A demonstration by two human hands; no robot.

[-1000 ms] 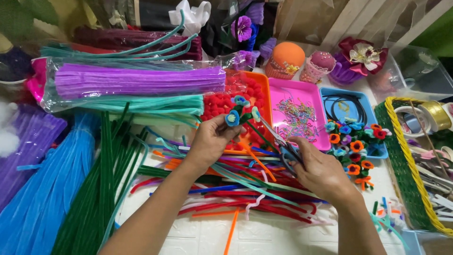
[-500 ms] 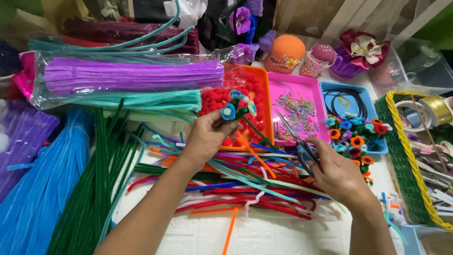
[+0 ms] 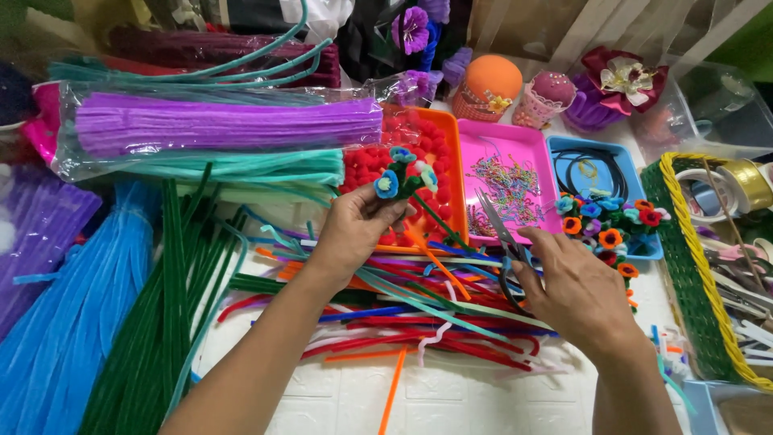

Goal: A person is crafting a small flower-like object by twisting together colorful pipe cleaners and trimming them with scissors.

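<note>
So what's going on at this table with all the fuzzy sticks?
A person is making small flowers from pipe cleaners. The left hand holds up a little bunch of blue flowers on green stems. The right hand grips a pair of scissors, blades open, over a heap of loose coloured pipe cleaners. Finished flowers lie by the blue tray.

We see 3 trays (image 3: pixel 515 145) side by side behind the loose stems (image 3: pixel 419 310). Left of the stems lie bundles (image 3: pixel 153 322), with a bagged bundle (image 3: pixel 217 125) behind them. A basket (image 3: pixel 684 266) stands right of the trays. The flowers (image 3: pixel 608 221) sit on the rightmost tray's front edge.
</note>
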